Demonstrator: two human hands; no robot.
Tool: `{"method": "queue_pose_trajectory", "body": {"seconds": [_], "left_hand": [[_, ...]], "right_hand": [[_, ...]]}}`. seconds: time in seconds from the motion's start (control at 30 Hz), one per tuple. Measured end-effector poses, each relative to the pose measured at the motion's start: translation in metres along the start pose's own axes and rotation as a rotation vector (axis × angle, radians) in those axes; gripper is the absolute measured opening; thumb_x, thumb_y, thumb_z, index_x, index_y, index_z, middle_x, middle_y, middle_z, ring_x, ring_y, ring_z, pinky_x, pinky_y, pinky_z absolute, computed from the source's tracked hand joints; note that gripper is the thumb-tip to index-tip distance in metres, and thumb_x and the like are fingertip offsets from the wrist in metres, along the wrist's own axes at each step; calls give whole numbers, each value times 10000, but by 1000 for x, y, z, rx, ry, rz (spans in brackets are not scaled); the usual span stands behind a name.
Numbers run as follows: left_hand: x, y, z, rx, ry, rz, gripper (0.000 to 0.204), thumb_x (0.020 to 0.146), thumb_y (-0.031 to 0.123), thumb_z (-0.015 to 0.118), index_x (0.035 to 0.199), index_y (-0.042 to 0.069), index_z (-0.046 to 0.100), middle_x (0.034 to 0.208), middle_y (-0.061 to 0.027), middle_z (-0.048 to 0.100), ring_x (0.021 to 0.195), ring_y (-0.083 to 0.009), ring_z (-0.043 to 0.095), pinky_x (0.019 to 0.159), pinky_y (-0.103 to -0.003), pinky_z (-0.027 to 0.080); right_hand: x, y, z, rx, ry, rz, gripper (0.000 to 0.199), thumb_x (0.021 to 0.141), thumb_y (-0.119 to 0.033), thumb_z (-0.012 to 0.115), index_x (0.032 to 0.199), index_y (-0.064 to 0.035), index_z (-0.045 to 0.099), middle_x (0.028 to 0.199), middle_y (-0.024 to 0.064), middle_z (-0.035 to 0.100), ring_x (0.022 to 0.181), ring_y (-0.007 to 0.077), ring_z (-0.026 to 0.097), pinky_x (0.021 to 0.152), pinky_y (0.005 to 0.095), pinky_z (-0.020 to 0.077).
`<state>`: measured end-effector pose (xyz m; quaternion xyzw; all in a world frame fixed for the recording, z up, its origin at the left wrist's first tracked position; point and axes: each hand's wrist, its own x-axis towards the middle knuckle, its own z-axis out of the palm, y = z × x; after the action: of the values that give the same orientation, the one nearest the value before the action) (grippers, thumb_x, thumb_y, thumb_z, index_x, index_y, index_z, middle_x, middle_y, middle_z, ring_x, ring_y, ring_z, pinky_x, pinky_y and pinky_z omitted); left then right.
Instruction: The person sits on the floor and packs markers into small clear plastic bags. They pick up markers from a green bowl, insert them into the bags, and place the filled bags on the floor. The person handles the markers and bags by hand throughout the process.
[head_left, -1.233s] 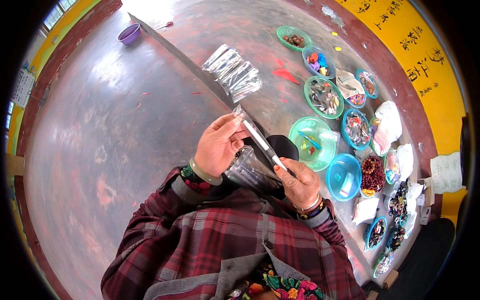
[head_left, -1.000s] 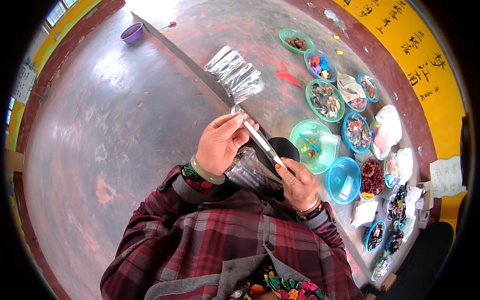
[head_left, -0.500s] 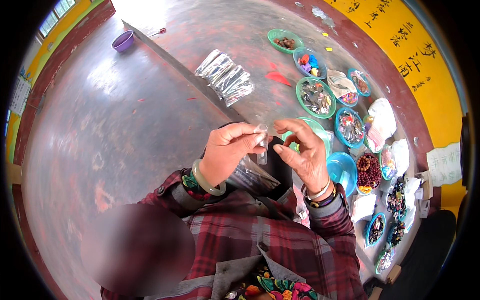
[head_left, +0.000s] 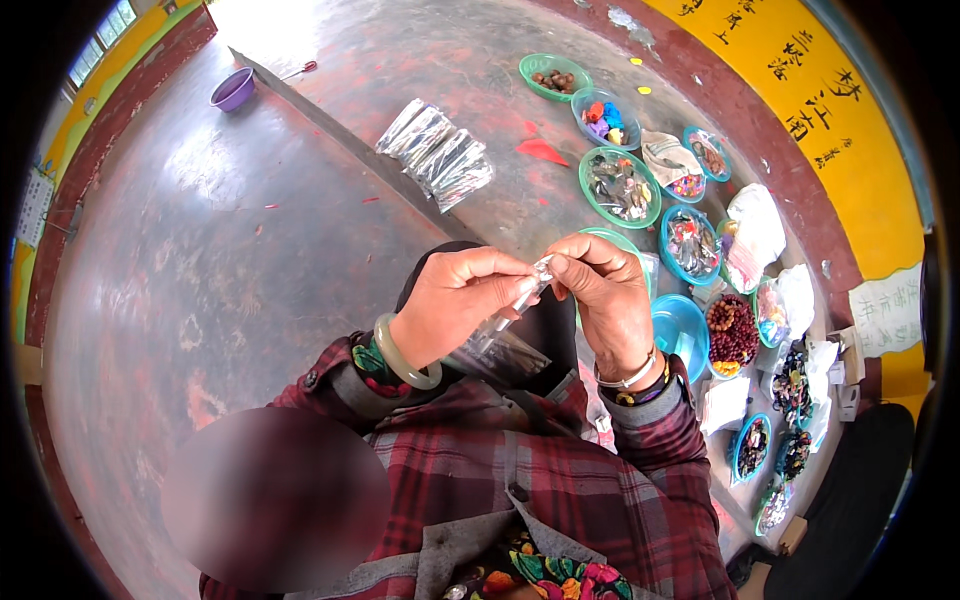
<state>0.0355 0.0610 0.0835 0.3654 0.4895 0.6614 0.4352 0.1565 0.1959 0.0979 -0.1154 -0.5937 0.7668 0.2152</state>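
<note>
Left hand [head_left: 455, 300] and right hand [head_left: 600, 290] each grip a small clear plastic packet [head_left: 520, 305] above bead-filled bowls [head_left: 620, 187].

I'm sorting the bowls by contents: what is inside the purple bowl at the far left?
The purple bowl sits alone on the grey table, seen at a slant. Only its rim and inner wall show; the bottom is too small and shadowed to tell any contents.

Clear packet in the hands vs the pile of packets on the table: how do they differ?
The clear packet is pinched between the left hand and right hand, held up off the table; the pile of packets lies flat on the table, untouched. The held one is single and slanted; the pile holds several, fanned and overlapping. Both are shiny, transparent plastic.
</note>
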Motion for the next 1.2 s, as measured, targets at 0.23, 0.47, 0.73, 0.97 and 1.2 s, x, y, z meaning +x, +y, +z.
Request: {"method": "queue_pose_trajectory", "body": {"seconds": [0.23, 0.47, 0.73, 0.97, 1.2], "left_hand": [[3, 3, -3, 2, -19, -71, 145, 883, 72, 539, 942, -36, 616, 835, -80, 633, 734, -100, 592, 623, -205, 478], [14, 8, -5, -79, -96, -243, 231, 915, 178, 513, 968, -33, 590, 815, -86, 645, 659, -83, 590, 498, -166, 411], [14, 7, -16, -175, -235, -408, 237, 911, 149, 501, 1048, -34, 562, 853, -101, 633, 709, -107, 613, 445, -144, 330], [16, 3, -22, -103, -17, -205, 180, 866, 74, 553, 1001, -42, 583, 837, -97, 633, 728, -126, 618, 536, -189, 429], [17, 13, -30, 11, -6, 52, 131, 839, 27, 580, 959, -24, 596, 831, -93, 642, 711, -121, 612, 580, -207, 470]], "right_hand": [[3, -14, 1, -78, -53, 59, 48, 832, -54, 612, 837, -11, 633, 757, 1, 619, 689, 67, 548, 618, 205, 424], [14, -9, -13, -262, 57, -68, 40, 826, -39, 611, 822, 0, 621, 703, 3, 593, 620, 66, 518, 564, 194, 411], [19, -20, -40, 108, 273, -129, 89, 875, -128, 572, 862, -42, 590, 750, 58, 616, 572, 108, 566, 537, 212, 418], [7, -22, -49, 144, 279, -183, 125, 893, -177, 541, 895, -54, 563, 802, 114, 638, 561, 120, 585, 492, 201, 423], [-16, -15, -68, 146, 56, -44, 294, 913, -291, 484, 881, -3, 535, 813, 138, 622, 560, 142, 582, 482, 211, 434]]}}
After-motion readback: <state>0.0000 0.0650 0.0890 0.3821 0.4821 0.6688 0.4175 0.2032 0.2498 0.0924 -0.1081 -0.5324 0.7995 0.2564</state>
